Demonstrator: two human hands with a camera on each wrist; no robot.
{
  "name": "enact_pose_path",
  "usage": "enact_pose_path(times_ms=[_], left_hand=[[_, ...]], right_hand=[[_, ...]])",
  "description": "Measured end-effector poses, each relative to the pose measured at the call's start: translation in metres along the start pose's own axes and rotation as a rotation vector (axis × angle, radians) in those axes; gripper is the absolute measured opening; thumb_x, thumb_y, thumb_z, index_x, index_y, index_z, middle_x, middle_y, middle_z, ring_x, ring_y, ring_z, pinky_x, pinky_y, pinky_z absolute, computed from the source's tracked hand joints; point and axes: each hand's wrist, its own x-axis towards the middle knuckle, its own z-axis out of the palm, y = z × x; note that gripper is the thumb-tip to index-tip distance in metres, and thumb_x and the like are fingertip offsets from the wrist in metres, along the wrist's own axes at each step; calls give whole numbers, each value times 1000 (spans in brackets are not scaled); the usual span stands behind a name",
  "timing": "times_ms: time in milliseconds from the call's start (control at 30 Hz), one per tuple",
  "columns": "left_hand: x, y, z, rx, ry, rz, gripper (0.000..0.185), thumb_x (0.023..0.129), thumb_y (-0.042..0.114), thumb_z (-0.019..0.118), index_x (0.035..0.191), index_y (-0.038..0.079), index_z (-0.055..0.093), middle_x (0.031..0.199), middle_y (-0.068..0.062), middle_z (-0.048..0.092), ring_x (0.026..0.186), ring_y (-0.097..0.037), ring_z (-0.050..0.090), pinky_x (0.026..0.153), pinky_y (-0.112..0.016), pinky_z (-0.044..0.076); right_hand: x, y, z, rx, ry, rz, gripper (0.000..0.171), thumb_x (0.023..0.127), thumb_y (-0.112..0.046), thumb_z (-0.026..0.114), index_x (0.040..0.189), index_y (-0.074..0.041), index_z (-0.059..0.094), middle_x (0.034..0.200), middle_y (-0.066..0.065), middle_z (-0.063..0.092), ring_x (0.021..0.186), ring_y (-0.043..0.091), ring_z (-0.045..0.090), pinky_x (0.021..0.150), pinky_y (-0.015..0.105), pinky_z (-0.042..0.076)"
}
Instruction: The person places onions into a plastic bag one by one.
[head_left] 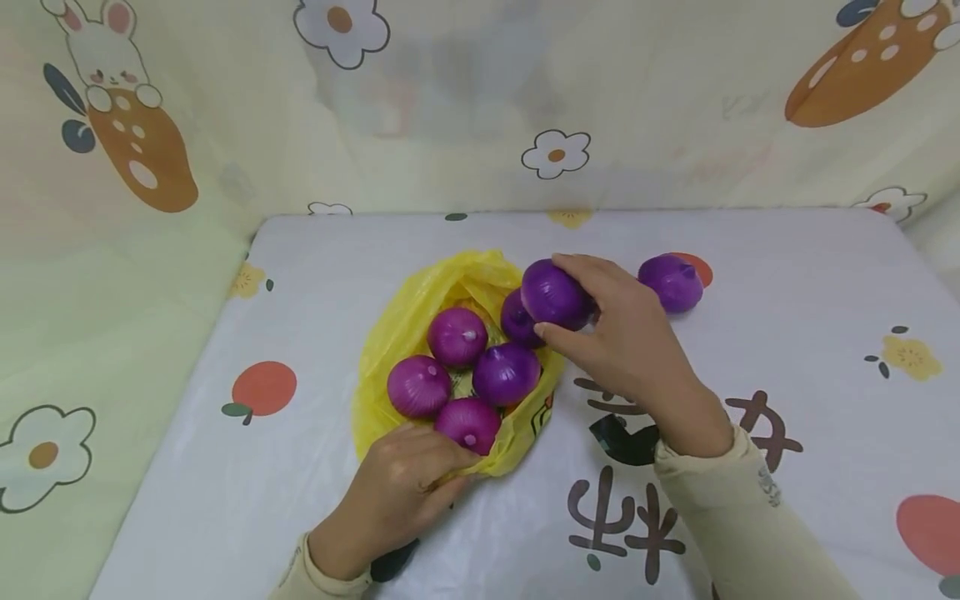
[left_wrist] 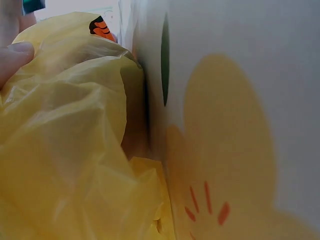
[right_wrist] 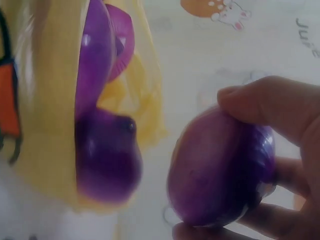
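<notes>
Purple onion gripped in our right hand, fingers curled round it, held just above the far edge of the yellow bag. Five more onions lie inside the bag. Our left hand pinches the bag's near edge against the table. Another onion rests apart on the table.
</notes>
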Motion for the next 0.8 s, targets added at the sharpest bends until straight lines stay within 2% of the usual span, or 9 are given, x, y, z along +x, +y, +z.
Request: enact_pose_path(times_ms=[233,500,600,800], left_hand=[[-1,2,1,-2,-1,-3,24,76,5,88,98,12,81,92,4,78,83,-11,71,78,-26,57],[-1,1,0,-6,-40,-70,19,78,8,88,96,12,82,91,5,78,85,-10,71,81,-26,57],[-3,2,0,-8,-41,-63,18,80,9,88,96,12,82,91,5,78,84,-10,71,80,-25,57],[-2,0,0,21,-17,-3,20,80,9,87,99,12,81,92,5,78,82,-11,70,78,-24,56]], right_hand=[[17,-10,21,21,-108,33,71,88,-24,83,151,-9,53,152,14,54,129,34,59,98,55,56],[35,-17,42,11,-133,-10,72,88,-29,82,151,-11,53,150,14,55,126,33,61,99,53,56],[38,-18,49,-15,-168,10,72,88,-32,81,152,-14,54,150,13,55,125,33,61,100,54,55],[46,-16,61,-78,-195,31,72,89,-37,80,152,-18,53,153,14,53,128,36,60,101,58,53]])
